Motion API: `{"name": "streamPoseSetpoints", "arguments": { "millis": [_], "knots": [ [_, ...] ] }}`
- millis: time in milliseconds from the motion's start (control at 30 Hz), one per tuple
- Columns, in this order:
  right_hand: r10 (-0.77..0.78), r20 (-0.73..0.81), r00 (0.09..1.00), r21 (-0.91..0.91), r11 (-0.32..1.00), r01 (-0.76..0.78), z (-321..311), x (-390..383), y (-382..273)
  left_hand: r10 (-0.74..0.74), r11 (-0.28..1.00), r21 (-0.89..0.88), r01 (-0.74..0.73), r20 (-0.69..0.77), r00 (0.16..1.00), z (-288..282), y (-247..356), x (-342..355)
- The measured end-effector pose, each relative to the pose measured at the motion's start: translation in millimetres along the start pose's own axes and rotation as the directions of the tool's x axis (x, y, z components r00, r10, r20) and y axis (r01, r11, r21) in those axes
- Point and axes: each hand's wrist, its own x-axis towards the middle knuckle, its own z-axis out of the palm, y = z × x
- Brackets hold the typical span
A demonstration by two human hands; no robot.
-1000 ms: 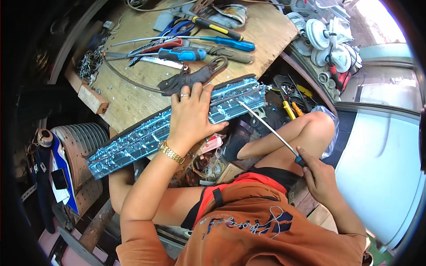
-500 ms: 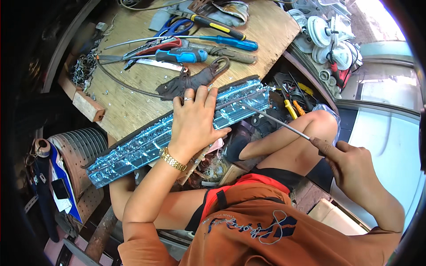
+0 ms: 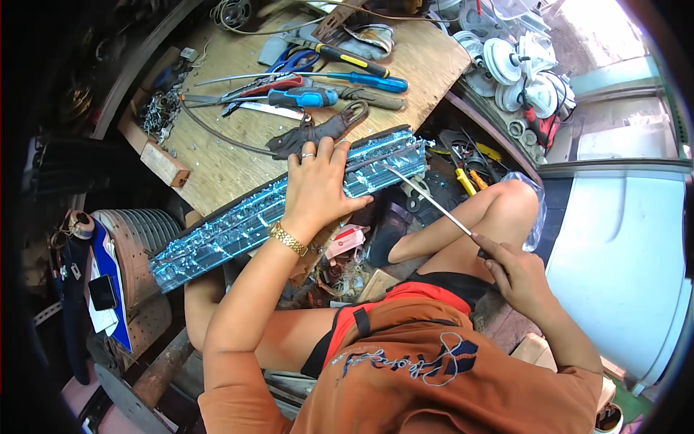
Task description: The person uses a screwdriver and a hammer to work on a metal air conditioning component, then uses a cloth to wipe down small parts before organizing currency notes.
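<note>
The long finned metal strip — lying slantwise across the plywood tabletop edge and lap — is pinned flat under the spread left hand, while a thin screwdriver is gripped in the closed right hand, its tip aimed at the strip's near end.

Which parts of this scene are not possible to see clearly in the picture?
- Head view: middle of the long finned metal strip, covered by the left hand.
- Screwdriver handle, hidden inside the right hand.
- Left border objects, lost in dark shadow.
- White discs, partly cut off by the top edge.
</note>
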Motion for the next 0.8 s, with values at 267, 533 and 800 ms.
{"name": "streamPoseSetpoints", "arguments": {
  "millis": [267,533,800],
  "knots": [
    [0.02,-0.002,1.0,-0.078,0.997,-0.02,-3,3,-7,0.009,1.0,-0.008,-0.008,0.018,1.0,0,2,0],
    [-0.07,-0.012,0.997,-0.142,0.988,0.067,-10,14,-16,0.02,1.0,-0.019,-0.019,0.053,0.998,-2,2,3],
    [-0.126,-0.298,0.946,0.007,0.991,0.134,119,35,31,0.001,0.997,0.071,-0.002,0.014,1.0,0,0,7]
  ]
}}
